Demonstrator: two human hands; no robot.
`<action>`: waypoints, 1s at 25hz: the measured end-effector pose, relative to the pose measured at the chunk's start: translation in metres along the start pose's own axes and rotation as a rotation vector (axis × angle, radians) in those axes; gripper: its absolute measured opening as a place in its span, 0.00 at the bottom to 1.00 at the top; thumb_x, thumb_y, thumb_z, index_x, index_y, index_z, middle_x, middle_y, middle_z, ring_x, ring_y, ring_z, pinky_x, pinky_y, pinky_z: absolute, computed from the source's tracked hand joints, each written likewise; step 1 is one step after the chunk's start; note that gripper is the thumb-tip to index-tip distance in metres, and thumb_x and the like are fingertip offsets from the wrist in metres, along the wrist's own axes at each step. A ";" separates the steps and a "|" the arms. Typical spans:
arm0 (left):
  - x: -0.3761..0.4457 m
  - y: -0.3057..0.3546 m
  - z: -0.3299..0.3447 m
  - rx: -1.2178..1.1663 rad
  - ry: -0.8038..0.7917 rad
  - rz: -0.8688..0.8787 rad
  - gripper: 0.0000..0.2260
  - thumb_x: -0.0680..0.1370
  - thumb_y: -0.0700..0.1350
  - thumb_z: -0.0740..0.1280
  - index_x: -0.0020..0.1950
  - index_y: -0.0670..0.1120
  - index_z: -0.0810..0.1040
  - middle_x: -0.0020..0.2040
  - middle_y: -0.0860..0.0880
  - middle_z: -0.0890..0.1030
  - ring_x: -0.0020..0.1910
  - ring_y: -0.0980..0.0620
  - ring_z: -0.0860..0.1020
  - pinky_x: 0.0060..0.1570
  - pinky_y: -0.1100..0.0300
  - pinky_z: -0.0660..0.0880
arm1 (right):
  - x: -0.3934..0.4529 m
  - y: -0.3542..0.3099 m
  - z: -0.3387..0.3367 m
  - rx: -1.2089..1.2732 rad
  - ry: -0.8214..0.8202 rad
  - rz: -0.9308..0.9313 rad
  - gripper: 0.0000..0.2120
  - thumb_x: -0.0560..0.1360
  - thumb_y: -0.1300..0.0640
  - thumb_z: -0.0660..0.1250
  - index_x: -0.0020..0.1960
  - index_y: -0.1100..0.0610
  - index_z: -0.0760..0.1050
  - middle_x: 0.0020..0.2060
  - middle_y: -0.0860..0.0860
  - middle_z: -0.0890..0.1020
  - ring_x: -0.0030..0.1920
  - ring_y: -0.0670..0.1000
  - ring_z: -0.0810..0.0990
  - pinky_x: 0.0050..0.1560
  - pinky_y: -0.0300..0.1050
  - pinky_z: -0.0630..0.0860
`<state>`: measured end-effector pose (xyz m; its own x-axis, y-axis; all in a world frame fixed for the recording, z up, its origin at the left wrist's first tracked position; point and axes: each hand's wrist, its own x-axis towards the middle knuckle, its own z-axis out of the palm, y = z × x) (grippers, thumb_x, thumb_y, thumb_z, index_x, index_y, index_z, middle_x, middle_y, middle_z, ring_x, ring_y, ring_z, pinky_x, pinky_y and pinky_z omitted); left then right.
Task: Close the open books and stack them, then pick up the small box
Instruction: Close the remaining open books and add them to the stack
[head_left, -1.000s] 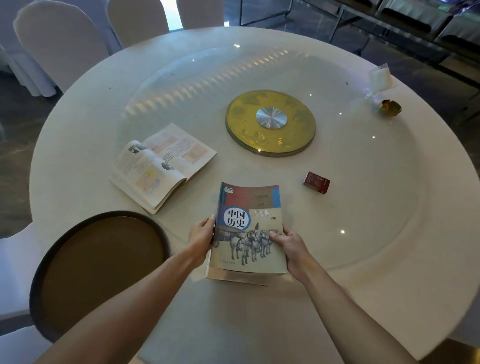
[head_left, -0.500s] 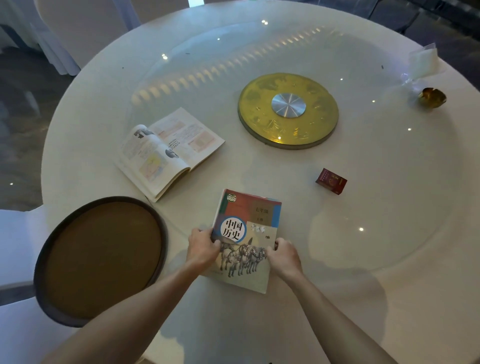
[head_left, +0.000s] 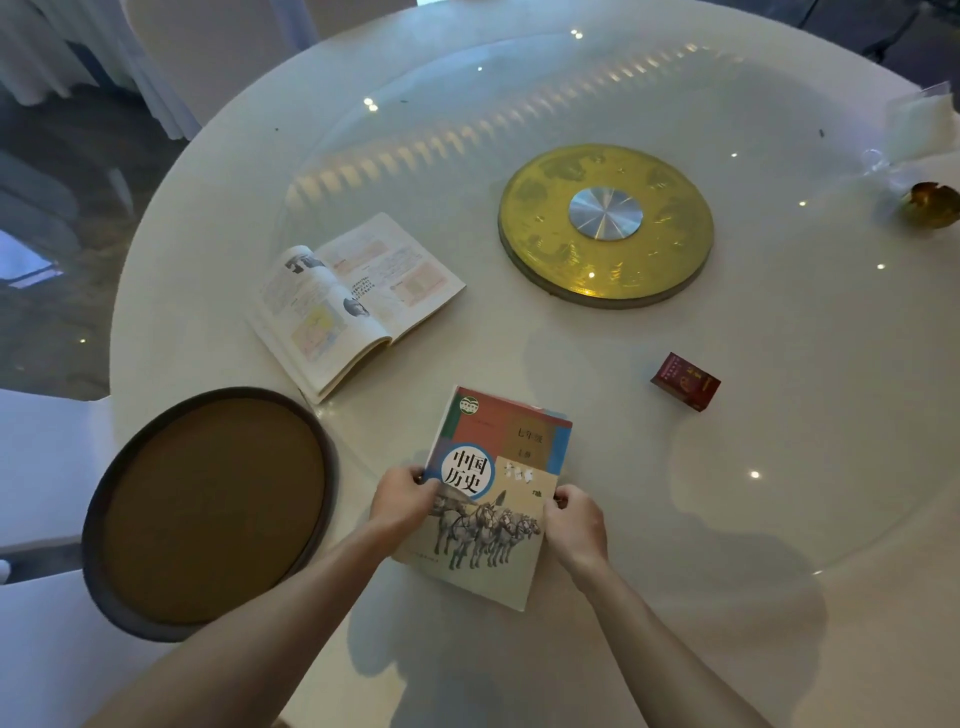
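A closed history textbook (head_left: 498, 467) with horses on its cover lies flat near the front of the round table. My left hand (head_left: 402, 501) grips its left edge and my right hand (head_left: 574, 525) grips its right edge. A second book (head_left: 353, 299) lies open, pages up, to the upper left of the closed one. A small dark red box (head_left: 685, 382) sits on the glass to the right, apart from both books and both hands.
A round dark-rimmed brown tray (head_left: 208, 512) lies at the table's left front edge. A gold turntable disc (head_left: 605, 226) sits at the centre. A small gold dish (head_left: 932, 200) and clear wrapping (head_left: 919, 124) are at the far right. White-covered chairs stand beyond the table.
The closed book was held tilted up off the table a second ago; it now lies flat, turned slightly. Both hands stay on its edges. The view has shifted forward.
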<state>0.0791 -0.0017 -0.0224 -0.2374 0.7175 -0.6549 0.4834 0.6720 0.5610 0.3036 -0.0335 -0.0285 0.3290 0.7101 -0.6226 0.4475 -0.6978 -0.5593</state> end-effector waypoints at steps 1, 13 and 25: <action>0.001 0.000 -0.002 -0.015 0.002 -0.008 0.08 0.76 0.45 0.67 0.50 0.47 0.85 0.43 0.48 0.87 0.41 0.49 0.85 0.37 0.56 0.80 | -0.001 -0.003 0.001 -0.030 0.030 -0.002 0.08 0.82 0.54 0.63 0.55 0.56 0.79 0.51 0.52 0.86 0.46 0.51 0.83 0.45 0.50 0.81; 0.112 0.013 -0.158 -0.761 0.186 -0.165 0.14 0.76 0.45 0.74 0.58 0.41 0.79 0.43 0.44 0.79 0.39 0.49 0.78 0.40 0.56 0.77 | 0.048 -0.196 0.050 -0.273 -0.028 -0.416 0.24 0.80 0.51 0.68 0.74 0.58 0.73 0.68 0.58 0.79 0.67 0.57 0.78 0.68 0.55 0.76; 0.216 0.022 -0.227 -0.547 0.309 -0.303 0.28 0.71 0.56 0.75 0.66 0.42 0.77 0.64 0.41 0.77 0.60 0.41 0.77 0.52 0.51 0.78 | 0.173 -0.356 0.122 -0.546 -0.054 -0.388 0.36 0.79 0.44 0.68 0.81 0.57 0.62 0.76 0.59 0.72 0.75 0.62 0.69 0.73 0.58 0.69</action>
<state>-0.1526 0.2095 -0.0366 -0.5630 0.4486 -0.6941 -0.1167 0.7883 0.6041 0.1002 0.3259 -0.0040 0.0239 0.8841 -0.4666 0.8862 -0.2347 -0.3994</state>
